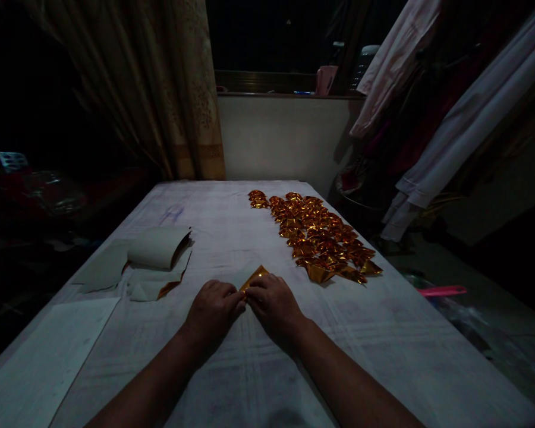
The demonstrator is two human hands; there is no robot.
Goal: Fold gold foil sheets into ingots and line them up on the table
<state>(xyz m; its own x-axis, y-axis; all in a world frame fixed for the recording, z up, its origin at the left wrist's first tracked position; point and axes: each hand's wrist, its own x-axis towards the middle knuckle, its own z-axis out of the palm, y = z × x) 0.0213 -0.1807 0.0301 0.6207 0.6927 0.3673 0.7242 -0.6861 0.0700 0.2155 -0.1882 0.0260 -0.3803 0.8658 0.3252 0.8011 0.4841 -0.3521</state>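
Between my two hands lies a small sheet of gold foil paper (pixel 254 277), pale on one side and shiny gold on the other, partly folded at the near edge. My left hand (pixel 214 309) pinches its left near part with thumb and forefinger. My right hand (pixel 271 300) grips the right near part, its fingers curled over the gold edge. Both sets of fingertips almost meet, and they hide much of the fold. To the far right on the cloth is a heap of folded gold foil pieces (pixel 312 229), shiny and boat-like in shape.
Curled foil-backed paper sheets (pixel 156 249) lie at the left, with a large pale sheet (pixel 49 356) nearer me. A pale checked cloth (pixel 232 368) covers the table. Clothes (pixel 455 131) hang on the right; a curtain (pixel 178 89) hangs behind at the left. A pink cup (pixel 326 79) stands on the sill.
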